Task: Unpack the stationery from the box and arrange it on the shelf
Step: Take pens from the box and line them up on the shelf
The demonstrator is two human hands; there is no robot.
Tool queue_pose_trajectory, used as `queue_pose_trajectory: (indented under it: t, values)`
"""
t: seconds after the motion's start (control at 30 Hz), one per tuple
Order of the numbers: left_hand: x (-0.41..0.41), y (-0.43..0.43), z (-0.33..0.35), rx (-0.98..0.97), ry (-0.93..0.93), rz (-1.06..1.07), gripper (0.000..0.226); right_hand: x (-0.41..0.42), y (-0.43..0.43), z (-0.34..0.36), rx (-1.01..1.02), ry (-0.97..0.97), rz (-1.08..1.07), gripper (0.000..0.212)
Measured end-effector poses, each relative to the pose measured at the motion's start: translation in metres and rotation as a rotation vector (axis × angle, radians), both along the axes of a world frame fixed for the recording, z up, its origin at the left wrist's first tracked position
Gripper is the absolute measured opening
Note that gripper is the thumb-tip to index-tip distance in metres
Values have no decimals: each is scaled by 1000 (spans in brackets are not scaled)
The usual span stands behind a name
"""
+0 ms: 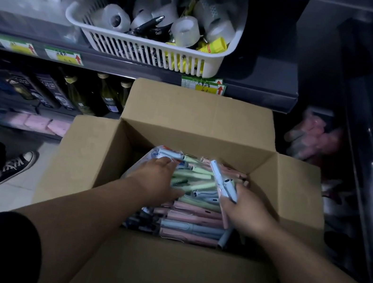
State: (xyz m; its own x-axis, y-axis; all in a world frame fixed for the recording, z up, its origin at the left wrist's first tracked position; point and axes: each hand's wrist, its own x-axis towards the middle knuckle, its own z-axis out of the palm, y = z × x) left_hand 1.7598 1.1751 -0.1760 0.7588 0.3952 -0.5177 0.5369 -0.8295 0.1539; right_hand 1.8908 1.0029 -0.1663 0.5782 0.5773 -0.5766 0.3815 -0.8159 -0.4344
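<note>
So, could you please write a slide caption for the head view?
In the open box, left hand touches pens; right hand grips blue pens.

One box [200, 116] holds pens [192, 213], too many to count: pink, green and blue. One basket [208, 66] carries at least six tape rolls [183, 31]. Four labels [63, 56] line the shelf [258, 93] edge. Three bottles [108, 93] stand below. One shoe [16, 166] rests on the floor.
</note>
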Motion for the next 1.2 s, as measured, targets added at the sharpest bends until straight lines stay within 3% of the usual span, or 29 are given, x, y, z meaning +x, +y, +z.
queue_pose_trajectory:
  t: [0.13, 0.33, 0.5, 0.67, 1.0, 1.2]
  values:
    - [11, -5, -8, 2, 102, 22, 88, 2, 0, -11, -15, 80, -86, 28]
    - [18, -13, -6, -91, 87, 103, 69, 0, 2, -10, 17, 196, -170, 22]
    - [14, -14, 0, 28, 49, 40, 53, -1, 0, -2, 58, 204, -211, 19]
    - [9, -12, 10, 78, -51, 19, 53, -6, -2, 18, 190, 192, -258, 11]
    - [8, 2, 54, -240, -339, 82, 35, -34, -4, 77, 442, 157, -512, 9]
    - [7, 10, 85, -404, -484, -18, 32, -74, -10, 115, 506, 76, -683, 11]
